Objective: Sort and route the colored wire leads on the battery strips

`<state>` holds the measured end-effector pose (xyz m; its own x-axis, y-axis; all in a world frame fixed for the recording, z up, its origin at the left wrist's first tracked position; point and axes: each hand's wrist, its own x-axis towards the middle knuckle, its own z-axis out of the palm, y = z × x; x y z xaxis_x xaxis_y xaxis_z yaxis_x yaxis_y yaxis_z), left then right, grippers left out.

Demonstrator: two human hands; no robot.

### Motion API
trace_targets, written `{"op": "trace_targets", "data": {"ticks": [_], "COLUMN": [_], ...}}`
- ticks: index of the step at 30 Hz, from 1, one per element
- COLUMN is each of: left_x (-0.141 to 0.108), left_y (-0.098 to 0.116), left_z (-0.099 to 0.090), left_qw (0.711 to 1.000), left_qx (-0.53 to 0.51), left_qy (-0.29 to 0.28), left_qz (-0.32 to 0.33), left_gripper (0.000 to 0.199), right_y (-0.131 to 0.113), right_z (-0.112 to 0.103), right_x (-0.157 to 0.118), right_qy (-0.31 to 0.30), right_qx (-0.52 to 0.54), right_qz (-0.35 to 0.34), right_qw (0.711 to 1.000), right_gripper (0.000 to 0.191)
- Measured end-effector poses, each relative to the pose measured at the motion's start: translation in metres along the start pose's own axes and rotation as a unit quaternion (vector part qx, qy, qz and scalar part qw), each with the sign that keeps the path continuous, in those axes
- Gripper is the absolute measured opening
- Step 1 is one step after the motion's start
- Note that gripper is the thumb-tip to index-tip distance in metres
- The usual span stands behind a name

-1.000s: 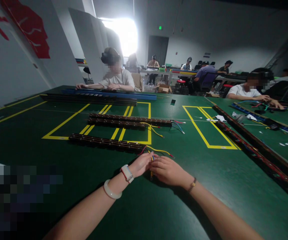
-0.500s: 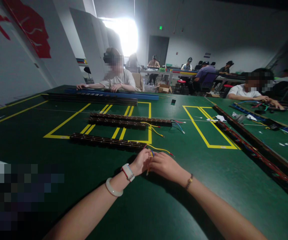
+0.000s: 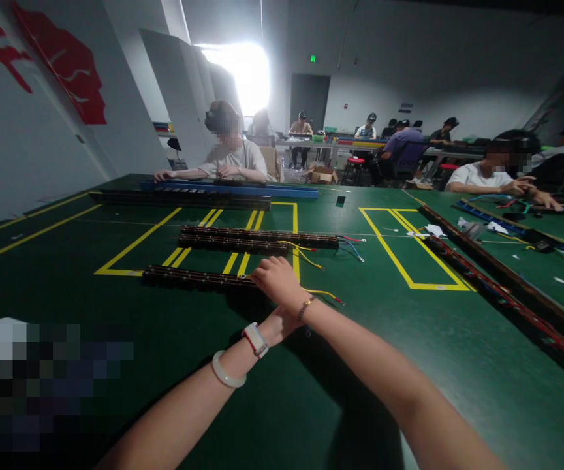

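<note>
My right hand (image 3: 276, 282) lies across the right end of the nearest dark rail (image 3: 191, 277), its fingers bent and closed. A small metal ring terminal (image 3: 243, 277) shows at its fingertips; the wire behind it is hidden in the hand. My left hand (image 3: 282, 325) is under my right wrist, with its fingers covered. Below the crossed wrists a faint ring terminal (image 3: 308, 332) can be seen. Right of my right hand, a yellow wire (image 3: 318, 293) with a red-sleeved end comes out from the rail.
Beyond lie dark rails (image 3: 257, 239) with yellow, red and blue wires. Yellow tape (image 3: 296, 222) marks the green table (image 3: 188, 418). Long rails with red wiring (image 3: 497, 294) and white scraps (image 3: 435, 230) lie right. Across the table, one person (image 3: 235, 153) sits by a blue rail (image 3: 282, 190); another (image 3: 502, 173) sits right.
My right hand has moved left and forward, from beside my left hand to over the rail's end. The blue and yellow wire bits between the hands are now hidden.
</note>
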<state>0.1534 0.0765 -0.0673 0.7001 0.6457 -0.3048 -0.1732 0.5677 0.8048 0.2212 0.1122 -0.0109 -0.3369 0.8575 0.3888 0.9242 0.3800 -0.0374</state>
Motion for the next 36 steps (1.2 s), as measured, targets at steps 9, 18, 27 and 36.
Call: {"op": "trace_targets", "data": {"ticks": [9, 18, 27, 36], "left_x": [0.01, 0.008, 0.011, 0.009], "left_y": [-0.005, -0.004, -0.005, 0.014], "left_z": [-0.001, 0.004, 0.002, -0.007], "left_qw": [0.995, 0.998, 0.999, 0.945], "left_qx": [-0.094, -0.058, 0.002, 0.323], "left_qy": [-0.002, -0.016, -0.044, -0.022], "left_qz": [-0.016, -0.018, -0.025, -0.049], "left_gripper": [0.036, 0.031, 0.011, 0.043], "right_y": [0.008, 0.013, 0.044, 0.083], "right_z": [0.028, 0.017, -0.013, 0.0], "right_x": [0.017, -0.005, -0.054, -0.134], "right_qy": [-0.082, -0.06, 0.03, -0.005], "right_qx": [-0.028, 0.012, 0.09, 0.042], "right_qz": [-0.071, -0.07, 0.003, 0.176], "right_qw": [0.994, 0.996, 0.995, 0.984], "right_gripper": [0.024, 0.035, 0.033, 0.029]}}
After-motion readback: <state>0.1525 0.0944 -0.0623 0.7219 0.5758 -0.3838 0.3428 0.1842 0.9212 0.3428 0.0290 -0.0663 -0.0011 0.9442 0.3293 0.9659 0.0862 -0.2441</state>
